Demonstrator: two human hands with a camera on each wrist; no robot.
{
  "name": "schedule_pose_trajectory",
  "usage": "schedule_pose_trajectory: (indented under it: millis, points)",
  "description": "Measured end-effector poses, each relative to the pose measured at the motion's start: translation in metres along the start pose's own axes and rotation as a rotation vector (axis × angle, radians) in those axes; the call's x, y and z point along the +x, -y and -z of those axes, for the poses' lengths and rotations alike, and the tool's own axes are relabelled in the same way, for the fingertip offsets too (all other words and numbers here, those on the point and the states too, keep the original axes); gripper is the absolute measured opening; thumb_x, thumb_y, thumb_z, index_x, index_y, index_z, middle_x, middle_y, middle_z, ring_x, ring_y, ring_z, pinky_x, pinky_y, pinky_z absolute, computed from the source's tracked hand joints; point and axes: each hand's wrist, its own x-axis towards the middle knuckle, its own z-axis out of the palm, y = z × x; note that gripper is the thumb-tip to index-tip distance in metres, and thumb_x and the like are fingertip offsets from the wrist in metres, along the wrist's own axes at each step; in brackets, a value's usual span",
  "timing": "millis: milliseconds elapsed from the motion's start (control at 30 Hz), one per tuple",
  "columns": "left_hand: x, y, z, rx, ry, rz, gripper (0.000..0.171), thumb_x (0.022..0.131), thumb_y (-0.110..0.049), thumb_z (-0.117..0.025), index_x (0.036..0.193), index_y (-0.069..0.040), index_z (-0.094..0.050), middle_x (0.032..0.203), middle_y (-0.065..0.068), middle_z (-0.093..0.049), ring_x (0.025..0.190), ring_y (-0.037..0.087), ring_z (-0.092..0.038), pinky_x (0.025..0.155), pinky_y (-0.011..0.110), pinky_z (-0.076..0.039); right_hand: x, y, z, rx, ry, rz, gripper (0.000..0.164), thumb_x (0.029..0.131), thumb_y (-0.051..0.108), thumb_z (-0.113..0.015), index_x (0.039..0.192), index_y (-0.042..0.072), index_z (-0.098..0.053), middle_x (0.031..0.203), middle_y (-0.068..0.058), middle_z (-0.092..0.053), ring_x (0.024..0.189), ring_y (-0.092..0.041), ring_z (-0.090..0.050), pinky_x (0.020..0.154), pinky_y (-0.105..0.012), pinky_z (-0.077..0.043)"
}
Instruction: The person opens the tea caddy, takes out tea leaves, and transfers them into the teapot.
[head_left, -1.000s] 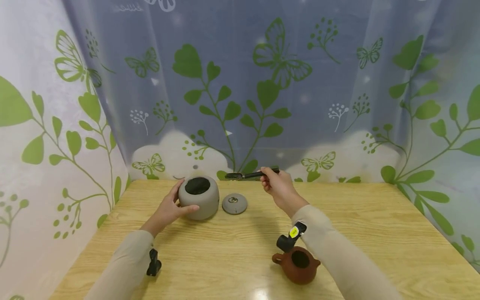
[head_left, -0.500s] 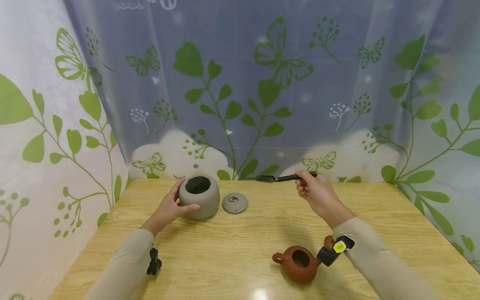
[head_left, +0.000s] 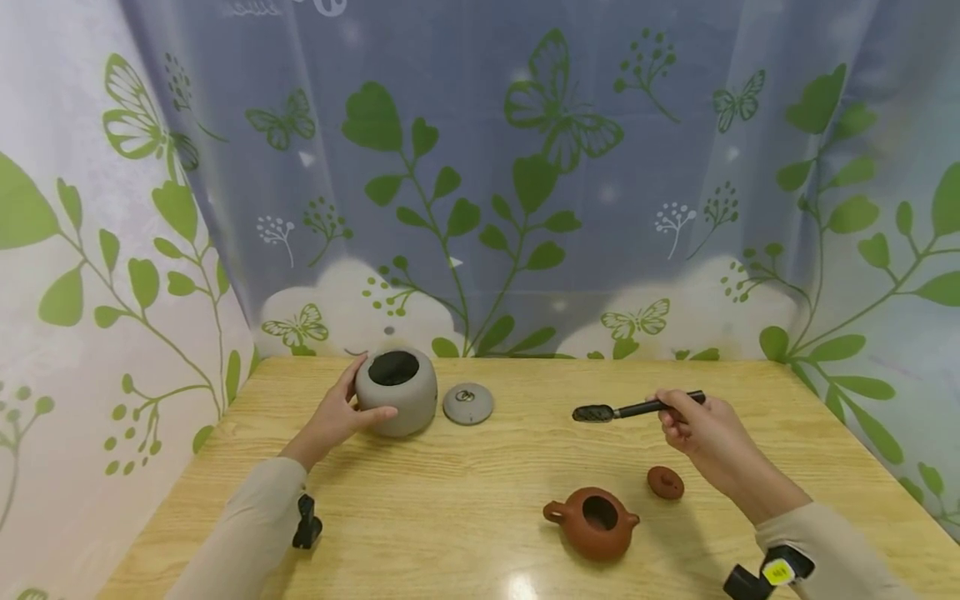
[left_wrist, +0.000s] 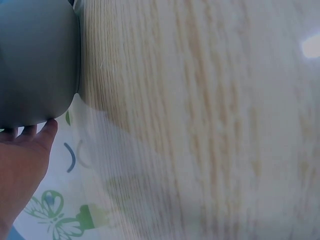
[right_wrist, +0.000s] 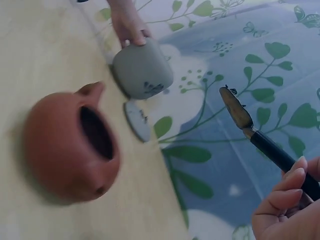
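My left hand [head_left: 339, 415] holds the side of a grey tea jar [head_left: 411, 405], thumb across its front. The jar's mouth is uncovered and dark inside. In the left wrist view, fingertips touch the jar's wall [left_wrist: 37, 60]. My right hand [head_left: 711, 433] pinches the black handle of a tea scoop [head_left: 592, 413], held roughly level above the table. Dark tea leaves lie in the scoop's bowl; in the right wrist view a few stick out past the edge of the scoop [right_wrist: 237, 111]. Below and left of that hand stands a reddish-brown clay teapot [head_left: 592, 537], its top uncovered.
The grey jar lid [head_left: 468, 405] lies just right of the jar. A small reddish-brown teapot lid [head_left: 665, 482] rests right of the teapot, beyond its spout. A leaf-patterned curtain [head_left: 480, 208] closes off the back and sides of the wooden table [head_left: 450, 517].
My right hand has carried the loaded scoop to the right, then lower and nearer, bringing the teapot lid fully into sight. My left hand and the jar have stayed in place.
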Motion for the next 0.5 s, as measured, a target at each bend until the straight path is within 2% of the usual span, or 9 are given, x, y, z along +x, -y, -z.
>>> schedule_pose_trajectory:
  millis: [267,500]
  points:
    - [0.000,0.000,0.000,0.000,0.001,0.003,0.104,0.082,-0.029,-0.078,0.155,-0.027,-0.005,0.160,0.011,-0.010,0.146,0.034,-0.013,0.113,0.059,-0.022,-0.022,-0.027,0.026,-0.120,-0.055,-0.125,0.024,0.101,0.026,-0.050,0.099,0.007,-0.064,0.072,0.005,-0.055,0.062,-0.003,-0.050,0.058,-0.016,-0.048]
    - [-0.001,-0.001,0.000,0.000,0.001,0.002,0.104,0.082,-0.028,-0.078,0.155,-0.027,-0.005,0.160,0.011,-0.010,0.146,0.034,-0.013,0.112,0.059,-0.022,-0.031,-0.048,0.028,-0.328,-0.107,-0.148,0.030,0.100,0.029,-0.053,0.099,0.004,-0.070,0.074,0.004,-0.057,0.064,-0.009,-0.044,0.062,-0.025,-0.043]
